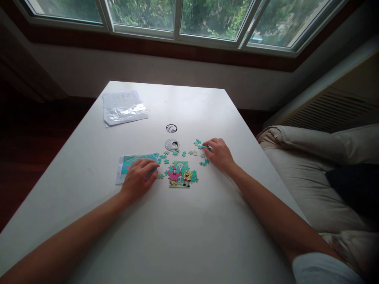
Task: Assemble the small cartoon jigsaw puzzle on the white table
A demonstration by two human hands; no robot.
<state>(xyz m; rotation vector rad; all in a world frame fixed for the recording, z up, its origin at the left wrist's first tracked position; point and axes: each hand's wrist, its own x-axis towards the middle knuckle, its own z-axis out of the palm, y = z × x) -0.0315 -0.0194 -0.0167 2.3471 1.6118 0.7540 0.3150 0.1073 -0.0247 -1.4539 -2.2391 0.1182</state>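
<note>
A partly joined jigsaw puzzle (179,177) lies on the white table, showing a pink starfish, a squid and a yellow sponge character. Loose teal puzzle pieces are scattered around its left, top and right sides. My right hand (218,154) is to the upper right of the puzzle, thumb and fingers closed on a teal puzzle piece (201,146). Resting over a printed picture sheet (119,173), my left hand (139,177) has its fingers loosely extended beside the loose pieces. That hand covers much of the sheet's picture.
A clear plastic bag with paper (124,108) lies at the table's far left. Two round table fittings (171,145) are set beyond the puzzle. A light-coloured sofa (302,173) stands along the right side, and windows (207,17) line the far wall.
</note>
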